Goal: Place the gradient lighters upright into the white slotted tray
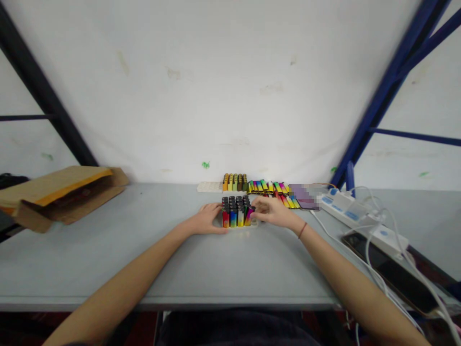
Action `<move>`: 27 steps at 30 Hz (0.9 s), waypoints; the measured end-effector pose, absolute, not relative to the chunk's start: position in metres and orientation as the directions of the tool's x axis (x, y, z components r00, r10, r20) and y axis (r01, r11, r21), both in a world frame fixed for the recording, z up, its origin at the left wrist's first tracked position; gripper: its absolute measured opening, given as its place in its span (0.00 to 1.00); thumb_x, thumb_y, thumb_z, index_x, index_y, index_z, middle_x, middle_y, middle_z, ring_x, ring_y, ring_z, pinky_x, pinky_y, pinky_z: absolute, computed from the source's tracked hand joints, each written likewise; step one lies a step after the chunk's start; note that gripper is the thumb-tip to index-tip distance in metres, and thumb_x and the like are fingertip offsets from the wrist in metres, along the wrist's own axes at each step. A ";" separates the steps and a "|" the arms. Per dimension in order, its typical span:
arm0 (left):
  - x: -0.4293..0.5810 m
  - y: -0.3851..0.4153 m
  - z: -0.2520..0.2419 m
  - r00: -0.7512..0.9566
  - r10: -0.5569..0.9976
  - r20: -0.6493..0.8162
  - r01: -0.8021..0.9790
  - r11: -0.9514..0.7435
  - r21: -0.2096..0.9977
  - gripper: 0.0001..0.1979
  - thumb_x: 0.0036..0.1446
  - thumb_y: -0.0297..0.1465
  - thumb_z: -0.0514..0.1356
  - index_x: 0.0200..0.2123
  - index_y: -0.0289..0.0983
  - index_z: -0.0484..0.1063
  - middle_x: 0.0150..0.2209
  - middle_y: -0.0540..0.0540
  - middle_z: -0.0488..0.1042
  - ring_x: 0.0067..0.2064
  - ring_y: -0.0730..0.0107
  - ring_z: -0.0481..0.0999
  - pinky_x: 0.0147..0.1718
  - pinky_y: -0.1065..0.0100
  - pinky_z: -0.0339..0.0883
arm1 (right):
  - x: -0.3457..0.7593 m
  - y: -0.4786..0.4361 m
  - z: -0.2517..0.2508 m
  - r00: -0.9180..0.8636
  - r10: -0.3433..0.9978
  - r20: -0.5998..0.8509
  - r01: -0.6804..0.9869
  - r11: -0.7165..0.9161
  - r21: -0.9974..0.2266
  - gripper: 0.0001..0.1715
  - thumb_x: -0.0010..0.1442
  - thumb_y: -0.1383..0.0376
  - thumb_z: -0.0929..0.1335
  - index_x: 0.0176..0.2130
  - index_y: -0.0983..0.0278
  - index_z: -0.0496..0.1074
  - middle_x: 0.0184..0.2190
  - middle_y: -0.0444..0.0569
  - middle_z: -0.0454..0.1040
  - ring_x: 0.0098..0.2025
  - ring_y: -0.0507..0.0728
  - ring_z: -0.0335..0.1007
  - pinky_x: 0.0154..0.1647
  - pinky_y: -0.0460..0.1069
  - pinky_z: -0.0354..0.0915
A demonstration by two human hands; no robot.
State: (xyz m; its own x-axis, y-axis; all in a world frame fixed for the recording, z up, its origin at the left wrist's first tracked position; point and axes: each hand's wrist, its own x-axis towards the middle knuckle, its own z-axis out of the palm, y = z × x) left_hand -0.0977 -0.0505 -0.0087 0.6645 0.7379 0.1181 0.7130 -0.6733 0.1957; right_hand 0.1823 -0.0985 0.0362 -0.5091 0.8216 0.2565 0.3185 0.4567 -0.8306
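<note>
Rows of lighters [233,218] with black tops and red, blue, yellow and purple bodies stand in a clear plastic tray [236,228] at the middle of the table. My left hand [208,219] grips the tray's left side, its thumb along the front edge and its fingers behind. At the right end, my right hand [270,210] has its thumb and fingers closed on a purple and yellow lighter [248,216], which leans slightly in the front row. The fingers partly hide the tray's right end.
Behind stand more lighters [235,182] beside a white perforated tray [210,187]; colourful lighters [268,187] lie in rows to their right. A purple item [304,197], power strip [342,209], white cables and a phone [392,271] occupy the right. An open cardboard box [65,192] is left.
</note>
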 end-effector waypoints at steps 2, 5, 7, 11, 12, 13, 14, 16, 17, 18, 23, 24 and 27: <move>-0.098 -0.050 -0.009 0.667 0.735 0.120 0.710 -0.676 0.196 0.44 0.49 0.54 0.62 0.60 0.30 0.60 0.62 0.32 0.59 0.64 0.40 0.56 0.62 0.49 0.48 | 0.183 -0.099 0.037 -0.504 0.821 0.270 0.352 0.480 -0.803 0.13 0.54 0.60 0.71 0.36 0.63 0.65 0.25 0.42 0.69 0.28 0.52 0.70 0.31 0.47 0.65; -0.098 -0.050 -0.010 0.673 0.727 0.132 0.700 -0.685 0.204 0.44 0.49 0.54 0.62 0.61 0.31 0.59 0.63 0.32 0.59 0.64 0.40 0.56 0.62 0.49 0.48 | 0.183 -0.100 0.038 -0.501 0.811 0.303 0.383 0.522 -0.762 0.13 0.55 0.60 0.70 0.37 0.63 0.65 0.28 0.43 0.70 0.29 0.52 0.70 0.31 0.47 0.66; -0.099 -0.049 -0.010 0.676 0.723 0.139 0.694 -0.689 0.209 0.44 0.49 0.54 0.62 0.61 0.32 0.59 0.63 0.33 0.59 0.63 0.40 0.57 0.62 0.49 0.48 | 0.184 -0.100 0.039 -0.515 0.797 0.316 0.391 0.546 -0.741 0.13 0.55 0.59 0.70 0.37 0.63 0.65 0.31 0.44 0.71 0.29 0.51 0.69 0.32 0.47 0.66; -0.100 -0.050 -0.010 0.679 0.721 0.138 0.694 -0.691 0.202 0.43 0.49 0.55 0.62 0.60 0.33 0.61 0.62 0.34 0.60 0.63 0.41 0.58 0.62 0.50 0.49 | 0.189 -0.096 0.040 -0.520 0.797 0.308 0.398 0.545 -0.738 0.16 0.55 0.56 0.70 0.39 0.63 0.67 0.36 0.47 0.73 0.30 0.51 0.69 0.31 0.46 0.65; -0.100 -0.050 -0.010 0.678 0.721 0.141 0.694 -0.692 0.199 0.43 0.49 0.55 0.61 0.60 0.33 0.61 0.62 0.34 0.61 0.63 0.41 0.58 0.62 0.50 0.49 | 0.192 -0.094 0.041 -0.486 0.814 0.318 0.417 0.535 -0.735 0.16 0.57 0.56 0.69 0.39 0.63 0.67 0.36 0.47 0.73 0.31 0.51 0.70 0.31 0.46 0.65; -0.100 -0.050 -0.010 0.678 0.721 0.142 0.695 -0.692 0.196 0.43 0.49 0.55 0.61 0.60 0.33 0.61 0.62 0.34 0.61 0.62 0.41 0.59 0.62 0.50 0.49 | 0.195 -0.091 0.041 -0.432 0.839 0.332 0.463 0.522 -0.716 0.14 0.59 0.57 0.67 0.40 0.64 0.68 0.36 0.48 0.74 0.31 0.52 0.70 0.31 0.46 0.64; -0.100 -0.050 -0.009 0.677 0.722 0.143 0.696 -0.691 0.193 0.43 0.49 0.56 0.61 0.60 0.33 0.61 0.62 0.34 0.61 0.62 0.41 0.59 0.61 0.50 0.50 | 0.198 -0.088 0.041 -0.365 0.864 0.345 0.539 0.499 -0.678 0.12 0.61 0.58 0.65 0.39 0.64 0.68 0.35 0.49 0.74 0.31 0.53 0.70 0.32 0.47 0.63; -0.100 -0.050 -0.009 0.677 0.722 0.139 0.698 -0.691 0.189 0.43 0.49 0.56 0.61 0.60 0.32 0.61 0.62 0.34 0.61 0.62 0.41 0.59 0.61 0.50 0.50 | 0.204 -0.083 0.038 -0.231 0.907 0.352 0.737 0.399 -0.545 0.11 0.63 0.61 0.62 0.35 0.65 0.70 0.31 0.50 0.74 0.31 0.55 0.70 0.33 0.48 0.62; -0.100 -0.050 -0.009 0.678 0.723 0.137 0.698 -0.691 0.189 0.43 0.49 0.56 0.61 0.60 0.32 0.61 0.62 0.34 0.61 0.62 0.41 0.59 0.61 0.50 0.50 | 0.205 -0.081 0.035 -0.180 0.923 0.340 0.822 0.331 -0.464 0.13 0.63 0.61 0.62 0.33 0.65 0.71 0.29 0.52 0.75 0.32 0.57 0.71 0.34 0.49 0.61; -0.100 -0.050 -0.009 0.678 0.722 0.137 0.697 -0.691 0.192 0.43 0.49 0.56 0.61 0.60 0.33 0.61 0.62 0.34 0.61 0.62 0.41 0.59 0.61 0.50 0.50 | 0.204 -0.080 0.032 -0.141 0.937 0.319 0.882 0.265 -0.388 0.15 0.64 0.60 0.62 0.32 0.65 0.71 0.28 0.53 0.75 0.33 0.58 0.71 0.35 0.50 0.60; -0.100 -0.051 -0.008 0.676 0.724 0.134 0.697 -0.688 0.199 0.43 0.49 0.56 0.60 0.60 0.32 0.60 0.62 0.34 0.60 0.63 0.41 0.57 0.62 0.50 0.49 | 0.185 -0.083 0.017 -0.049 0.974 0.222 0.974 0.095 -0.203 0.15 0.62 0.58 0.64 0.39 0.66 0.72 0.36 0.62 0.77 0.39 0.65 0.74 0.36 0.52 0.61; -0.100 -0.051 -0.008 0.676 0.726 0.130 0.699 -0.687 0.199 0.43 0.49 0.56 0.60 0.60 0.32 0.60 0.62 0.33 0.59 0.63 0.41 0.57 0.62 0.49 0.48 | 0.181 -0.085 0.015 -0.041 0.977 0.209 0.978 0.082 -0.191 0.15 0.62 0.59 0.63 0.41 0.67 0.72 0.37 0.63 0.77 0.40 0.66 0.74 0.36 0.52 0.61; -0.099 -0.052 -0.007 0.674 0.730 0.116 0.704 -0.682 0.198 0.44 0.49 0.55 0.61 0.60 0.31 0.59 0.63 0.33 0.59 0.64 0.41 0.56 0.62 0.49 0.48 | 0.174 -0.090 0.014 -0.045 0.984 0.171 0.980 0.077 -0.185 0.15 0.60 0.63 0.64 0.45 0.68 0.69 0.39 0.64 0.76 0.41 0.65 0.74 0.36 0.51 0.61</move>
State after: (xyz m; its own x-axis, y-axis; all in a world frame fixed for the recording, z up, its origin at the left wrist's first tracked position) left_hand -0.0993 -0.0522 -0.0069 0.6740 0.7296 0.1162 0.7042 -0.6820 0.1977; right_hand 0.1737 -0.0898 0.0137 -0.0446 0.9842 0.1712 0.9798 0.0766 -0.1846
